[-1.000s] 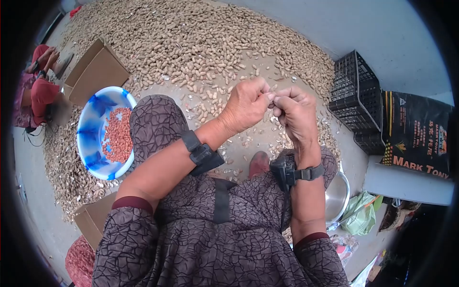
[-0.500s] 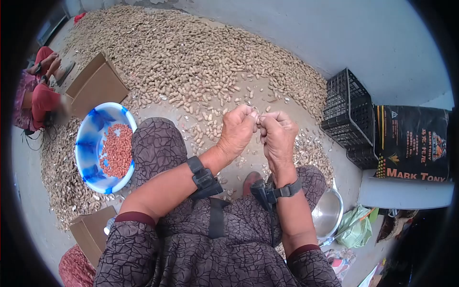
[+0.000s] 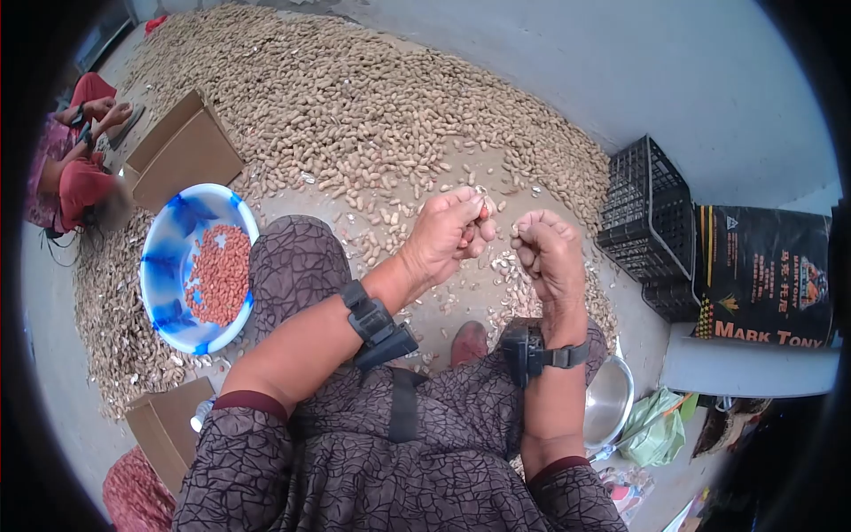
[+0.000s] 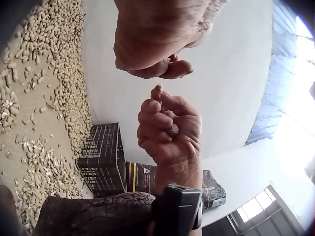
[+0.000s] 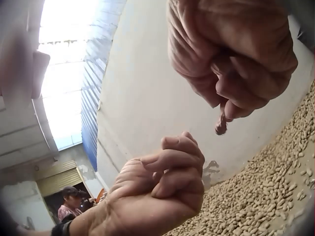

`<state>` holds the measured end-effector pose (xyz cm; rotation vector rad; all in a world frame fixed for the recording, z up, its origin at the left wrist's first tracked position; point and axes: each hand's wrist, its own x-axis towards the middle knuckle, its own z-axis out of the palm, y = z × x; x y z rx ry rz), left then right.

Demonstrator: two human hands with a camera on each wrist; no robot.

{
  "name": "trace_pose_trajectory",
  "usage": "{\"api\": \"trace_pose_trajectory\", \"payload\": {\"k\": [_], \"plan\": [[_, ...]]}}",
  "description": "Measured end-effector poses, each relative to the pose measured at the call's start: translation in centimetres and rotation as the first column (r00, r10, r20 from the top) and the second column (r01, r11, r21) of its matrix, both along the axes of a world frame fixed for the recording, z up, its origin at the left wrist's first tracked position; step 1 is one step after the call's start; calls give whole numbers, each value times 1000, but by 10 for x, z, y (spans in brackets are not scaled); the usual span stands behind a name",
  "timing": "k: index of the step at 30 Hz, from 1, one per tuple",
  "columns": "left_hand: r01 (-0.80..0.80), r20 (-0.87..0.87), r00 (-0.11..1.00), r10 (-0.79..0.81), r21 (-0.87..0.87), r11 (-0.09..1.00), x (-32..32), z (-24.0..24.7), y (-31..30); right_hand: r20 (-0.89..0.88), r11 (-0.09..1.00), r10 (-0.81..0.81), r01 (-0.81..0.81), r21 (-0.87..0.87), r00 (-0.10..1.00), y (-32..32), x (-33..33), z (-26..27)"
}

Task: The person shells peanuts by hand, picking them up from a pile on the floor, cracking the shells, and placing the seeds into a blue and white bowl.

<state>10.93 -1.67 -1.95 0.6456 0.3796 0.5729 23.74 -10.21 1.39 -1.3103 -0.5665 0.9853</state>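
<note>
Well right of the bowl (image 3: 164, 266), the left hand (image 3: 448, 235) has pulled clear of the right one, which it was pressed against half a second ago, and its curled fingers now pinch a reddish kernel (image 3: 483, 213) at their tips. Further right of the bowl, the right hand (image 3: 550, 253) stays clenched on a tan bit of shell (image 4: 157, 91); I judge the cracking done and the kernel freed, held well apart from the bowl

Your head camera looks steeply down on your left hand (image 3: 448, 232) and right hand (image 3: 548, 253) above the floor (image 3: 436, 301). Each wrist camera sits close beneath its own hand, tilted upward toward the other; all share both hands.
</note>
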Motion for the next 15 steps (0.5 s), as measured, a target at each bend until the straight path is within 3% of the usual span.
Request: {"api": "trace_pose_trajectory", "payload": {"k": [2,3,4,6,8,11,15], "plan": [[86,17,996,-86,40,996,1,-4,2,397,947,-12,138,-291,918,-3,7,5],[87,18,996,-88,39,995,2,-3,1,457,941,-28,178,-288,889,-4,7,8],[118,-26,993,-116,63,991,3,-2,-1,458,940,-30,181,-290,888,-5,5,11],[152,-71,987,-146,81,985,4,-4,-3,230,985,38,3,-174,972,-8,-4,19],[245,-65,969,-239,114,963,6,-11,-3,197,987,56,-24,-157,979,-6,-5,8],[286,28,957,-289,72,955,4,-10,-1,175,989,77,-52,-139,982,-5,-3,6],[308,29,950,-312,91,947,2,-7,2,187,992,59,-37,-119,981,-4,-3,5]]}}
